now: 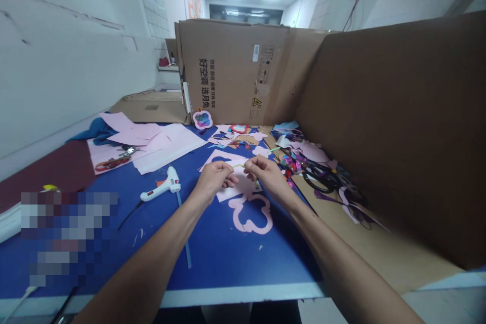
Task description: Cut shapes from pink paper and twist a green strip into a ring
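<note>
Left hand and right hand are both closed in a pinch, raised just above the blue work mat. Between them runs a thin yellow-green strip, held at its ends by the fingertips of each hand; its material cannot be told at this size. Directly beneath the hands lies a pink paper sheet, and just nearer the body a pink flower-shaped outline cut-out lies on the mat.

Left of the hands: a white hot glue gun with a red switch, lying on its side, its black cord trailing away. Farther left, red-handled scissors rest on loose pink sheets, beside a blue cloth.

Right of the hands: a heap of ribbon and black loops lies on a cardboard sheet.

Ahead, a round flower-shaped craft piece leans against a cardboard carton, printed in vertical black Chinese characters, legible as "好空调 选月兔". A yellow warning triangle is also printed there.
</note>
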The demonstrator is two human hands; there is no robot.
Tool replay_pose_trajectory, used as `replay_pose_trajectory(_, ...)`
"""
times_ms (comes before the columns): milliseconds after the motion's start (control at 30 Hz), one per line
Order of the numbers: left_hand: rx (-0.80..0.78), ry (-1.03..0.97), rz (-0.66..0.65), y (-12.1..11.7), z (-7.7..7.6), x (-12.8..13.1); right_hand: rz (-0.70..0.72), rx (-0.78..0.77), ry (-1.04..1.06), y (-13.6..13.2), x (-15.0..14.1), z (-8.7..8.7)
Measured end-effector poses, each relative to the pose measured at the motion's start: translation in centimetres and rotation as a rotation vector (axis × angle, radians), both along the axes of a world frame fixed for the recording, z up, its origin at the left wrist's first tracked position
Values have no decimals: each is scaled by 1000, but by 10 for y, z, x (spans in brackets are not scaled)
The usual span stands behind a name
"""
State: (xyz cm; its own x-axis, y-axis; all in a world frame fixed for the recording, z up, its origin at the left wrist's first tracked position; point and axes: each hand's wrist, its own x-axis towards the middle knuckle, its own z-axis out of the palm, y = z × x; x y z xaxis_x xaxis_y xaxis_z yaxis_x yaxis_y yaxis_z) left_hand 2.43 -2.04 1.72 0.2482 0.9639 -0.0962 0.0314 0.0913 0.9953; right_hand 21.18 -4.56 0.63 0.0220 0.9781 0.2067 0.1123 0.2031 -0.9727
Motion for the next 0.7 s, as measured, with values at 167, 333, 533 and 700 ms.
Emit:
replay_pose_trajectory(167,4,-14,-2,0,1,0,-32,24,-66,1,0,-2)
replay_pose_trajectory(333,25,-28,-52,-1,-2,0,-5,13,-107,0,0,-2)
replay_pose_trajectory(533,92,-14,-39,5,-9,-1,62,-17,-119,-3,-3,-1)
replay_pose_trajectory(700,83,4,-43,3,-6,-2,85,4,-128,-4,-4,-1)
